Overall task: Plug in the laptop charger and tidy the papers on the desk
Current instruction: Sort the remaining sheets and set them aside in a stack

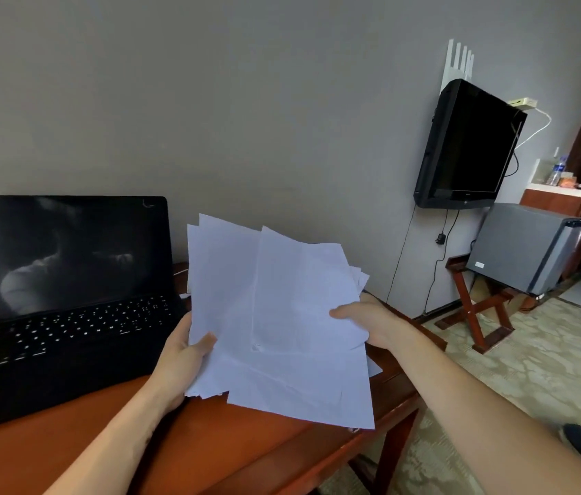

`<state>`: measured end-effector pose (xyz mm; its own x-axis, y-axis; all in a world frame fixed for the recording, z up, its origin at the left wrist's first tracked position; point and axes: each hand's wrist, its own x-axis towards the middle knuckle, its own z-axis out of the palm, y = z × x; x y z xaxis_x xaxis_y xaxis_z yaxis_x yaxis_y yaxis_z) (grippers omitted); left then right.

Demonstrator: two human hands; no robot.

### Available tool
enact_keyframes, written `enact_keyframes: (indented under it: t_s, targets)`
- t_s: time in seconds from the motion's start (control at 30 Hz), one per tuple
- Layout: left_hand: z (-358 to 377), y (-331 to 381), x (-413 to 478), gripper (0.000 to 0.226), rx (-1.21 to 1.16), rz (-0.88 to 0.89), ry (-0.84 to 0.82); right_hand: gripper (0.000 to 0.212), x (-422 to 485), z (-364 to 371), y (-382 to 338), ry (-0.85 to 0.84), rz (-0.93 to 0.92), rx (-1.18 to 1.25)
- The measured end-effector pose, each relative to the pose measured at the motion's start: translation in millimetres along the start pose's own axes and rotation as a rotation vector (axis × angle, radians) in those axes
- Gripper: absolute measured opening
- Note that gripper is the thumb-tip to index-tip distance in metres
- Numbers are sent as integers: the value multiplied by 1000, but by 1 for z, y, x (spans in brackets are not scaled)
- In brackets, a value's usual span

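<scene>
A loose, uneven stack of white papers [278, 316] is lifted above the right part of the wooden desk [103, 441]. My left hand [182, 359] grips the stack's left edge, thumb on top. My right hand [371, 321] holds the right edge, thumb pressed on the front sheet. The sheets are fanned and out of line with one another. An open black laptop [64, 280] with a dark screen stands on the desk at the left. No charger or its cable is visible on the desk.
A black TV [467, 144] hangs on the grey wall at right, with cables running down to a small adapter [440, 238]. Below it a grey mini fridge [524, 244] sits on a wooden folding stand [478, 309]. Patterned carpet covers the floor at right.
</scene>
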<state>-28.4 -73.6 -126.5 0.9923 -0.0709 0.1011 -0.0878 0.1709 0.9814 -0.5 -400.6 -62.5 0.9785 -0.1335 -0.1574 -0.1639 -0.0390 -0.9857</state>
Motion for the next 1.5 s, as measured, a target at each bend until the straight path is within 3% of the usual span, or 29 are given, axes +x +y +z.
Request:
enact_keyframes:
  t_s: [0.17,0.4,0.63,0.87,1.03,1.13,1.23,1.37,1.5]
  targets:
    - [-1,-2,1,39,14,11,-40,65,16,11,22,74,-49,-5]
    - [2,-2,3,30,122,15,-67,43,32,39,45,200,-105,142]
    - [-2,-12,13,54,200,-27,-76,41,34,58,64,264,-233,19]
    - [-4,-16,17,55,207,-33,-57,34,38,41,63,306,-248,-279]
    - [-3,-16,17,54,174,-7,4,27,28,11,66,398,-220,-263]
    - [-5,-17,17,55,144,4,29,21,15,0,62,346,-112,-143]
    - [-4,-17,15,55,133,25,52,17,-3,-1,59,167,-14,-173]
    - [-3,-16,13,53,107,51,37,18,-14,17,57,64,-60,-240]
    - [-1,-12,9,57,52,31,-41,20,-11,45,57,45,-85,-124]
